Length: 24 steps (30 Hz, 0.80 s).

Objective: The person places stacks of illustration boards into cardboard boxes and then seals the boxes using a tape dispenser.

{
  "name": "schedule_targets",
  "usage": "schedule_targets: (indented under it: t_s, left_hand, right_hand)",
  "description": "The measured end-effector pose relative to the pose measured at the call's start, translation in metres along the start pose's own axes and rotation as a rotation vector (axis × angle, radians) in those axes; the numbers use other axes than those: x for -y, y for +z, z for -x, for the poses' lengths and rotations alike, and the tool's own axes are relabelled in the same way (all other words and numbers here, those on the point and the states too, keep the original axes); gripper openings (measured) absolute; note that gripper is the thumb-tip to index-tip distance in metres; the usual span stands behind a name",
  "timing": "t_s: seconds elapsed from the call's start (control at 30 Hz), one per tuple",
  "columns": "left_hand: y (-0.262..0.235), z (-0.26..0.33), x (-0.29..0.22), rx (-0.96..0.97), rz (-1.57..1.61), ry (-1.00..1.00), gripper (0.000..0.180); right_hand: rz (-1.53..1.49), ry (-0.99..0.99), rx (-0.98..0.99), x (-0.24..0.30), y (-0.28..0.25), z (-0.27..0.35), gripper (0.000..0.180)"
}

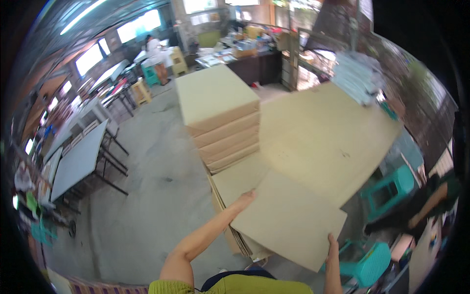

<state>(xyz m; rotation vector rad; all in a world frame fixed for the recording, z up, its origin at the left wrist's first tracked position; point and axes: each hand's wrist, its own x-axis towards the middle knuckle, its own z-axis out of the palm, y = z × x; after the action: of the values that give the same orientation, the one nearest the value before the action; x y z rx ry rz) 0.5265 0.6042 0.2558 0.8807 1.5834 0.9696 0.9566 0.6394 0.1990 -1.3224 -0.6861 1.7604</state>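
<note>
A flat tan cardboard sheet is held between both my hands, tilted over a low pile of similar sheets. My left hand grips its near left edge. My right hand holds its lower right edge, fingers curled over the rim. Just beyond stands a taller stack of tan sheets in several bundles. To the right lies a wide tan board, which the held sheet partly overlaps.
White folding tables stand on the grey concrete floor at the left. Teal plastic stools sit at the lower right, near another person's arm. A person in white sits far back by yellow stools. A cluttered dark desk stands behind.
</note>
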Motion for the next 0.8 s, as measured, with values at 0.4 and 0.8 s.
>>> schedule_targets:
  t_s: [0.4,0.8]
  left_hand:
    - [-0.097,0.253,-0.036,-0.313,-0.156,0.252,0.091]
    - [-0.209,0.566,0.173,-1.143,0.281,0.439,0.108]
  right_hand:
    - [0.116,-0.047,0.316,-0.021,0.069,0.086,0.079]
    - [0.243,-0.443,0.732,-0.128,0.296,0.170,0.065]
